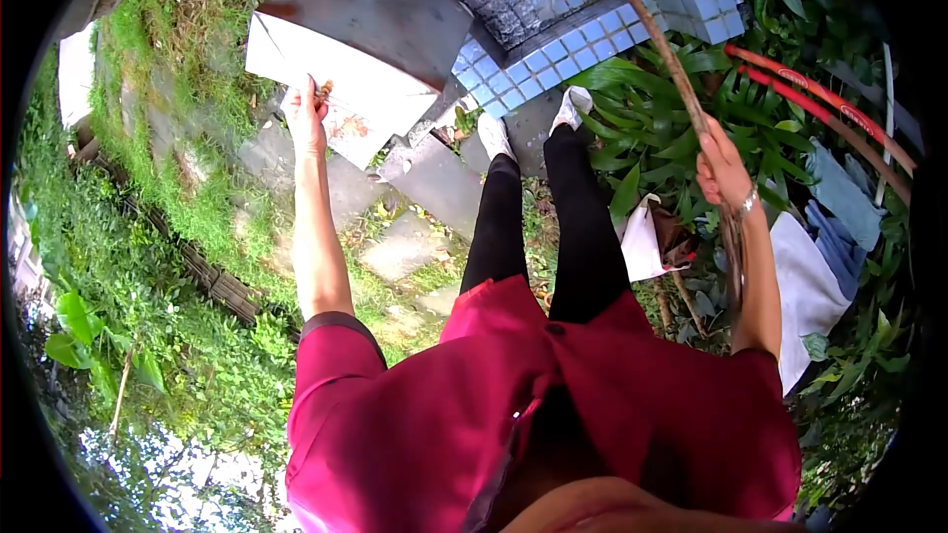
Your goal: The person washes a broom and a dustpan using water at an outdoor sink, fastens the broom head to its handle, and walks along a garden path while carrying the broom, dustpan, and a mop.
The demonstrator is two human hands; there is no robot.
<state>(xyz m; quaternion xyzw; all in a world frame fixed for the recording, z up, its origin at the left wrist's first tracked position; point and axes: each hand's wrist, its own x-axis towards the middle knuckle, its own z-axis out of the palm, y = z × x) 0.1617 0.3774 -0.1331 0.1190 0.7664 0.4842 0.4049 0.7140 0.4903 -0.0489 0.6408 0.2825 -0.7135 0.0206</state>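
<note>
My right hand is wrapped round a long brown pole, which slants up to a red end near the top edge. Its lower part runs down behind my forearm. Out on the left, my left hand is closed, thumb upward, in front of a white panel. A small brown crumpled thing, perhaps a dry leaf, shows at its fingertips; I cannot tell whether the fingers hold it or the panel. Reddish-brown bits lie on the panel's lower part. A dark grey sheet adjoins its top.
A blue-tiled basin with a drain stands ahead, near my white shoes. Leafy plants grow on the right beside red-ended poles and hanging cloths. Stone slabs and grass lie to the left.
</note>
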